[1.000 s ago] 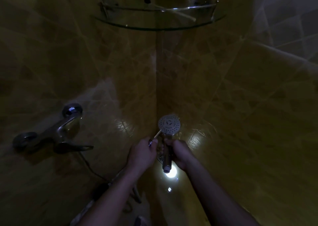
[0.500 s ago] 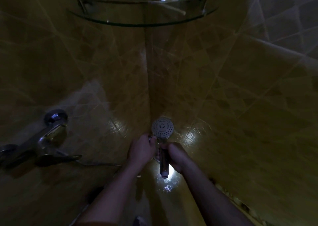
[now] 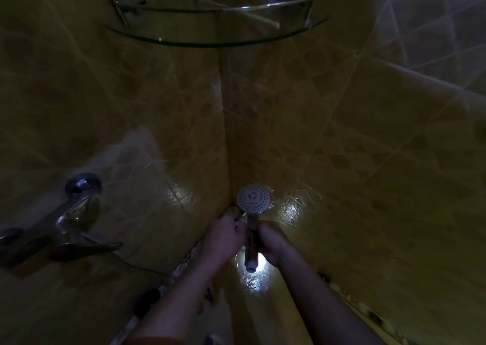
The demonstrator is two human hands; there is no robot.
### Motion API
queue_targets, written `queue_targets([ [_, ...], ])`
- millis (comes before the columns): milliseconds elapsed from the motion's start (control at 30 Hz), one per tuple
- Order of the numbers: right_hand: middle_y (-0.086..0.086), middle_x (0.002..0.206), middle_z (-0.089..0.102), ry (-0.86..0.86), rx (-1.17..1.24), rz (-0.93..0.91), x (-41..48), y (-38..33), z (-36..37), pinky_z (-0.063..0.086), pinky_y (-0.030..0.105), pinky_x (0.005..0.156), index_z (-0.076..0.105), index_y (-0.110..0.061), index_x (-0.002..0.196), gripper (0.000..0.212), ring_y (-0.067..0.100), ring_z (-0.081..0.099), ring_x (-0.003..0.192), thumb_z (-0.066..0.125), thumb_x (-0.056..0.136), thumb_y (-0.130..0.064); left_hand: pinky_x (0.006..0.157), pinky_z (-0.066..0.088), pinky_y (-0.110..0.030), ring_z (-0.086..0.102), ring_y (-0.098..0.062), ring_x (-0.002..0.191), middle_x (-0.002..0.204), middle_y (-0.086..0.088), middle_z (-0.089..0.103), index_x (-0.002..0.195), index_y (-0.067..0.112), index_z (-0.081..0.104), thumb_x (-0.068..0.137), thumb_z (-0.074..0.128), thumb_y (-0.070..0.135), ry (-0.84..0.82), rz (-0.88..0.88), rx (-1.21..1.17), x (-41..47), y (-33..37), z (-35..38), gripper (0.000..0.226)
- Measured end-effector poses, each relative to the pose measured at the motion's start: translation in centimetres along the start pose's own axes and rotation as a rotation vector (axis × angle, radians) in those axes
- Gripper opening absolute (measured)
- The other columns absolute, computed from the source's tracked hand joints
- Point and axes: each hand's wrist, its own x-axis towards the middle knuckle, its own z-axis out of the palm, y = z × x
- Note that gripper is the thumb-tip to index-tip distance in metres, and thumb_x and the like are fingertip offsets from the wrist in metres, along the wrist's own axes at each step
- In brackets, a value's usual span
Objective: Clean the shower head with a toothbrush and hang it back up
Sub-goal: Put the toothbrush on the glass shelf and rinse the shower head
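scene: dim tiled shower corner, head view looking down.
shower head (image 3: pixel 253 197): off its mount, low in the corner where the two walls meet, round nozzle face turned up toward the camera, handle pointing down toward the person.
right hand (image 3: pixel 272 242): fingers wrapped round the shower head's handle, clamped on it.
left hand (image 3: pixel 223 235): curled round the toothbrush (image 3: pixel 242 217), just left of the handle, close beside the right hand.
toothbrush: only a short pale bit shows above the left hand, tip at the lower left edge of the nozzle face. Can't tell if bristles touch.
glass shelf (image 3: pixel 210 45): corner shelf high up, chrome rail along the front, well apart from the hands.
shelf contents: one pale thin stick (image 3: pixel 259 18) lying diagonally on the glass; too dark to identify.
mixer tap (image 3: pixel 71 218): chrome, on the left wall, lever pointing right.
light spot (image 3: pixel 256 267): bright glare on the wet surface behind the handle's lower end.
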Motion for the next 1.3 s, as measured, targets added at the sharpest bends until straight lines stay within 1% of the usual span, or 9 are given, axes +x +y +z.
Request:
queue_targets([
  [67,0.011,0.07,0.065,0.012,-0.014,-0.011,-0.1,-0.1,-0.1,0.048,0.027,0.057,0.068,-0.004,0.087,0.013,0.02,0.059,0.059,0.058,0.095,-0.005,0.069,0.045,-0.03,0.071,-0.035,0.097,0.096,-0.012,0.078,0.099,0.013,0.069,0.098,0.053,0.037,0.001,0.008,0.022,-0.1,0.7,0.2,0.029],
  [233,0.024,0.092,0.06,0.02,0.032,-0.004,0.4,-0.2,-0.7,0.053,0.04,0.072,0.064,0.008,0.112,0.023,0.031,0.058,0.074,0.046,0.099,0.001,0.077,0.049,-0.035,0.069,-0.038,0.102,0.103,-0.017,0.077,0.107,0.011,0.072,0.099,0.053,0.032,0.064,0.017,0.061,0.1,0.2,-0.9,0.029],
  [333,0.025,0.09,0.063,0.025,0.005,-0.022,0.5,-0.3,-1.0,0.051,0.039,0.069,0.065,0.01,0.113,0.022,0.031,0.06,0.073,0.055,0.095,0.0,0.078,0.051,-0.034,0.07,-0.037,0.1,0.101,-0.015,0.078,0.107,0.012,0.071,0.1,0.053,0.033,-0.016,0.04,0.038,0.0,0.5,-0.7,0.029],
  [467,0.012,0.077,0.066,0.017,-0.051,-0.028,0.1,-0.2,-0.9,0.049,0.025,0.053,0.067,-0.004,0.098,0.013,0.019,0.061,0.06,0.055,0.096,-0.005,0.082,0.054,-0.037,0.069,-0.036,0.102,0.104,-0.014,0.076,0.112,0.013,0.07,0.1,0.05,0.04,-0.069,0.032,0.069,-0.2,1.8,0.0,0.036],
  [633,0.016,0.074,0.064,0.025,-0.005,-0.02,0.0,-0.4,-1.4,0.051,0.033,0.057,0.067,0.003,0.098,0.018,0.023,0.059,0.056,0.049,0.095,0.001,0.072,0.046,-0.031,0.07,-0.037,0.101,0.102,-0.019,0.076,0.106,0.01,0.071,0.101,0.051,0.034,0.021,-0.012,0.079,0.0,1.2,-1.0,0.031],
  [767,0.024,0.087,0.06,0.025,-0.015,-0.016,-0.2,-0.4,-1.4,0.051,0.034,0.06,0.065,0.009,0.109,0.022,0.025,0.058,0.061,0.051,0.095,0.0,0.079,0.053,-0.035,0.071,-0.035,0.098,0.1,-0.015,0.077,0.104,0.011,0.07,0.101,0.05,0.035,-0.073,0.036,0.064,-0.1,1.3,-0.8,0.032],
  [933,0.006,0.062,0.065,-0.014,-0.022,-0.018,-0.5,-0.2,-1.5,0.051,0.022,0.047,0.065,-0.005,0.088,0.018,0.014,0.059,0.05,0.05,0.098,-0.002,0.084,0.056,-0.041,0.071,-0.036,0.099,0.101,-0.016,0.077,0.107,0.012,0.07,0.1,0.049,0.037,-0.073,0.024,0.061,0.1,1.4,-0.1,0.033],
  [1133,0.016,0.072,0.057,-0.004,0.038,-0.017,-0.6,-0.2,-2.2,0.054,0.035,0.057,0.059,0.004,0.09,0.011,0.025,0.055,0.061,0.05,0.097,0.004,0.076,0.053,-0.035,0.071,-0.037,0.097,0.103,-0.018,0.076,0.11,0.01,0.07,0.101,0.049,0.039,0.018,-0.036,0.119,0.2,0.1,-1.2,0.037],
  [1300,0.014,0.08,0.064,0.005,-0.023,-0.015,-0.4,0.4,-1.8,0.048,0.025,0.052,0.066,-0.002,0.1,0.011,0.018,0.059,0.06,0.057,0.095,-0.005,0.082,0.055,-0.039,0.07,-0.036,0.1,0.104,-0.015,0.077,0.113,0.012,0.068,0.101,0.049,0.035,-0.063,0.099,0.085,-1.2,2.0,0.5,0.032],
])
